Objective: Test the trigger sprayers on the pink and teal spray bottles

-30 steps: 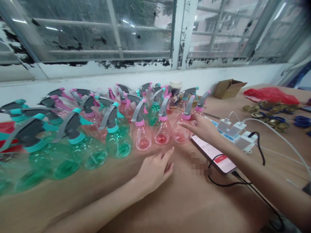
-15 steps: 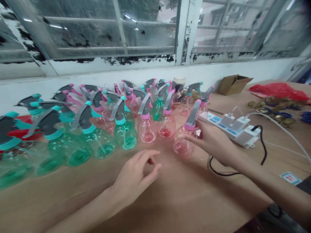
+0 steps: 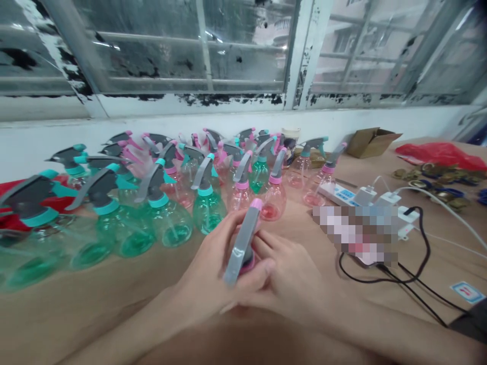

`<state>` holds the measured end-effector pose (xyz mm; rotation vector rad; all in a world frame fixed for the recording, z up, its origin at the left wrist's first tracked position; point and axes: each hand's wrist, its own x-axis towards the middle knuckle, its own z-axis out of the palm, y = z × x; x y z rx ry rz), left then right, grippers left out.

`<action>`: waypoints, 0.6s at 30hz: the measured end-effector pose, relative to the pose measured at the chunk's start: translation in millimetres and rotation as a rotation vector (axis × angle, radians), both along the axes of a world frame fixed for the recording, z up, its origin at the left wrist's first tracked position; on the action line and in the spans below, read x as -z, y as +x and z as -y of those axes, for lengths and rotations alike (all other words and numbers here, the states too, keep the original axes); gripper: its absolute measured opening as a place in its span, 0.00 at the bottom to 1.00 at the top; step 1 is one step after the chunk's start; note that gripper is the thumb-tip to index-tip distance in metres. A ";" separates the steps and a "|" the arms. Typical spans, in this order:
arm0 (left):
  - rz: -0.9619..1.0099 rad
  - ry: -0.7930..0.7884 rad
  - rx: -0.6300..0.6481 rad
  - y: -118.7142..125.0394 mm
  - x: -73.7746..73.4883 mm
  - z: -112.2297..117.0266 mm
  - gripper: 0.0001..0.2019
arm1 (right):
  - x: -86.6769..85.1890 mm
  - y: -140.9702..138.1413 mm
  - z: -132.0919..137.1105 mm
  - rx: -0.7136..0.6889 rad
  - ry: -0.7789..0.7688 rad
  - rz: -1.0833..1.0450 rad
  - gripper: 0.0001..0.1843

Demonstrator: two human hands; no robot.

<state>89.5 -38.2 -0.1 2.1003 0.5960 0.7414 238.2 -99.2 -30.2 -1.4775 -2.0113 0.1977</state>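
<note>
A spray bottle [image 3: 243, 243] with a grey trigger head, pink nozzle and pink collar is between my hands, close to me. My left hand [image 3: 213, 263] is wrapped round its left side, and my right hand [image 3: 285, 268] closes on it from the right. Most of the bottle's body is hidden by my fingers. Beyond them stand a pink spray bottle [image 3: 272, 197] and another pink one [image 3: 240, 187]. To the left is a row of green spray bottles with turquoise collars, the nearest to my hands being one green bottle [image 3: 208, 208].
At the right lie a white power strip [image 3: 338, 192] with plugs and cables and a blurred-out flat object [image 3: 357, 235]. Farther back are an open cardboard box [image 3: 371, 143], a red plastic bag [image 3: 441, 156] and metal parts [image 3: 437, 182]. A window stands behind the brown table [image 3: 152, 304].
My right hand has brought the pink-collared spray bottle leftward and toward me. My left hand has closed round it too. The blurred flat object beside the power strip now shows.
</note>
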 end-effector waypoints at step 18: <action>0.092 0.103 -0.242 -52.5 -3.1 -11.1 0.11 | 48.2 -37.2 -26.9 -0.284 0.034 -0.006 0.48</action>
